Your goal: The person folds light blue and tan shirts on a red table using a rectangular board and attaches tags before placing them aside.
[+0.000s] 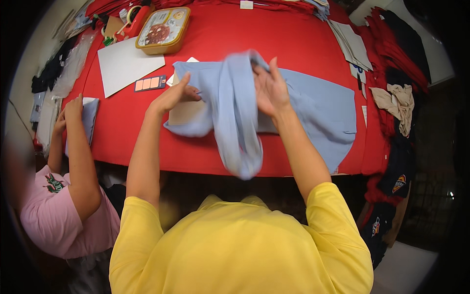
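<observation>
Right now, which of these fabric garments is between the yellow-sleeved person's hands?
The light-blue fabric garment, partly lifted and blurred; the folded red garments and crumpled beige cloth lie apart, at the right.

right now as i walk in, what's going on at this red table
A person in a yellow short-sleeved shirt is handling a light blue cloth garment on the red-covered table. The open right hand is against a raised, motion-blurred loop of it. The left hand is at its left end, by a flat cream panel; its grip is unclear. On the left, a co-worker in a pink shirt has hands near a flat pale blue piece.
</observation>
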### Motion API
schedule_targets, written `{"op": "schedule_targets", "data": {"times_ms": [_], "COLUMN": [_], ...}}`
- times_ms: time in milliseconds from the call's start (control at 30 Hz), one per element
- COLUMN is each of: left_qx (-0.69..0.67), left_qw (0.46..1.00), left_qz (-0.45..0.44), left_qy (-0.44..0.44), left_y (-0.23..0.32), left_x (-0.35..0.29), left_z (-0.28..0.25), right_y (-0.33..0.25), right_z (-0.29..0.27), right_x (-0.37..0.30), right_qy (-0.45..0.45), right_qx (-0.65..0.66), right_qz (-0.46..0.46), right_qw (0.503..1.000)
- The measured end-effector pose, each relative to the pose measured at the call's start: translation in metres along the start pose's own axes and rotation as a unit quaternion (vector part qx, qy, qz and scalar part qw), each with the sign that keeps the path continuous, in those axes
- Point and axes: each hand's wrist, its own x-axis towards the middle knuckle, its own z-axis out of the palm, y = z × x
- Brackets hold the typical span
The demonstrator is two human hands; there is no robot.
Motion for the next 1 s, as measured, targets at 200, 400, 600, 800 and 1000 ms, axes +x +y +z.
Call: {"op": "schedule_targets", "data": {"times_ms": [200,400,600,800,1000], "left_qx": [0.183,0.351,0.389,0.342,0.290], "left_qw": [0.981,0.892,0.837,0.813,0.826], "left_qz": [0.045,0.068,-0.002,0.116,0.053], "left_qy": [0.044,0.278,0.385,0.456,0.481], "left_y": [-0.003,-0.012,0.001,-0.040,-0.048], "left_x": [-0.010,0.003,0.012,0.036,0.034], "left_z": [0.004,0.045,0.077,0.079,0.077], "right_y": [-0.020,0.032,-0.050,-0.229,-0.235], "right_z": [-0.025,-0.090,-0.159,-0.222,-0.251], "right_x": [-0.118,-0.281,-0.289,-0.208,-0.158], "right_qy": [0.138,0.404,0.444,0.483,0.511], "right_qx": [-0.486,-0.837,-0.786,-0.768,-0.797], "right_qz": [-0.099,-0.175,-0.212,-0.266,-0.186], "right_qw": [0.857,0.325,0.375,0.325,0.264]}}
